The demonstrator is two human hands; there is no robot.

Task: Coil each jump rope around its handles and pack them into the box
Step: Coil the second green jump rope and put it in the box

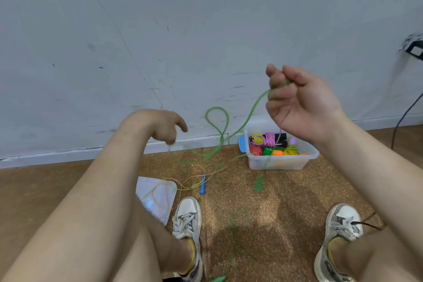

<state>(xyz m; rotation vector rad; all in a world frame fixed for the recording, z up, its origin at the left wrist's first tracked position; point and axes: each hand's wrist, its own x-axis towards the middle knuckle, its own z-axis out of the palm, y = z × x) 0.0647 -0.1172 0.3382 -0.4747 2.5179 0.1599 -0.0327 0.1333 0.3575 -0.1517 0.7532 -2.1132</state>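
You're pinching the green rope (254, 106) in both hands, right hand (297, 103) up high, left hand (160, 126) low, probably pulling the tangles out before coiling.

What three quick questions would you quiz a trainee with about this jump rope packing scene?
1. True or false: the green rope already lies coiled inside the clear plastic box.
2. Which hand is raised higher in view? A) left hand B) right hand
3. Fill in: the blue handle lies on the ____.
Key: 1 false, both hands hold it strung out; 2 B; 3 floor.
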